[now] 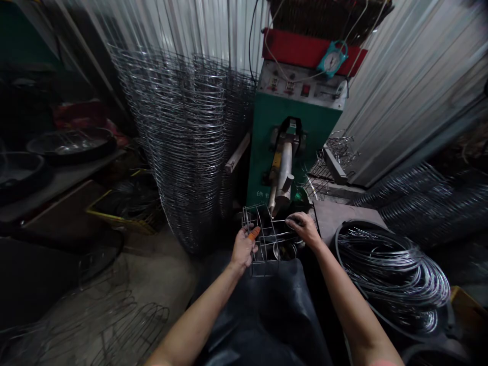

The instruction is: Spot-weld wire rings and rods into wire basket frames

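- Corrugated metal sheeting point(213, 25) backs the head view, well beyond the fingers; against it stand tall stacks of wire rings point(186, 127), ahead and to the left of the left fingers, probably nested to save floor space.
- Straight ahead of both hands stands a green machine point(263, 147), its metal arm point(284, 173) slanting down so that the tip ends between the two sets of fingertips, just above the work.
- Under that tip, between the hands, sits a small wire frame point(269, 238), likely held there to bring its bars to the tip.
- The left hand point(243, 248) has its fingers curled closed on the frame's left side, thumb on top, an orange cover point(254, 233) on one digit, perhaps against heat or sharp ends.
- The right hand point(305, 229) has its fingertips drawn together, apparently pinching a thin wire point(279, 220) from the side, which leaves the tip uncovered; whether that wire joins the frame, I cannot tell.
- Behind the right fingers, to their right, a tub of wire hoops point(396, 269) stands near the forearm, presumably for easy reach.
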`<state>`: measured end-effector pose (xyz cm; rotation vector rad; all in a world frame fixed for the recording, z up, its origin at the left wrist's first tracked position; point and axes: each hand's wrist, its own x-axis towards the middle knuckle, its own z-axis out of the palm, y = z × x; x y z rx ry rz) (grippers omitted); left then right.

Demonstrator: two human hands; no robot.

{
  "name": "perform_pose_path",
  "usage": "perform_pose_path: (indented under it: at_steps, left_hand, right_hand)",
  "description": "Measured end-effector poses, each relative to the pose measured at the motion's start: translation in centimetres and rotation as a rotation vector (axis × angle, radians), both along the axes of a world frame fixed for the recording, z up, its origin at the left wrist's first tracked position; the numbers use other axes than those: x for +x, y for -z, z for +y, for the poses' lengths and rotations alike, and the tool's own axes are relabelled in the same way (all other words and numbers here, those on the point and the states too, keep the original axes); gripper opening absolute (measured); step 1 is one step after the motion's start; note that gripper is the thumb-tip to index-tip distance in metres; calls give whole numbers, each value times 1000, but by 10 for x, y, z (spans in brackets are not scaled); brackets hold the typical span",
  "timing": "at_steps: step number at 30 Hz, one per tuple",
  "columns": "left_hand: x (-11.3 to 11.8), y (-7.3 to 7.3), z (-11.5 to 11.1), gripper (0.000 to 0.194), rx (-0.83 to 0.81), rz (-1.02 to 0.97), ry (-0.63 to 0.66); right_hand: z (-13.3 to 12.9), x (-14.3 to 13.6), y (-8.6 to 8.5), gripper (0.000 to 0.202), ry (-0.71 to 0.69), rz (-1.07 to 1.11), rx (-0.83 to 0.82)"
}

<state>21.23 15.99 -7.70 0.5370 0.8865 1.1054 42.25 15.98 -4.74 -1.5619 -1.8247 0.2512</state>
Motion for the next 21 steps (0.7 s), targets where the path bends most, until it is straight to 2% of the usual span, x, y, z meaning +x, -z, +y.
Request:
perform_pose_path:
  at_steps: [21]
  left_hand:
    - [11, -1, 15, 57, -71, -11, 8]
  right_hand:
    - [22, 12, 6, 27, 4, 4, -66]
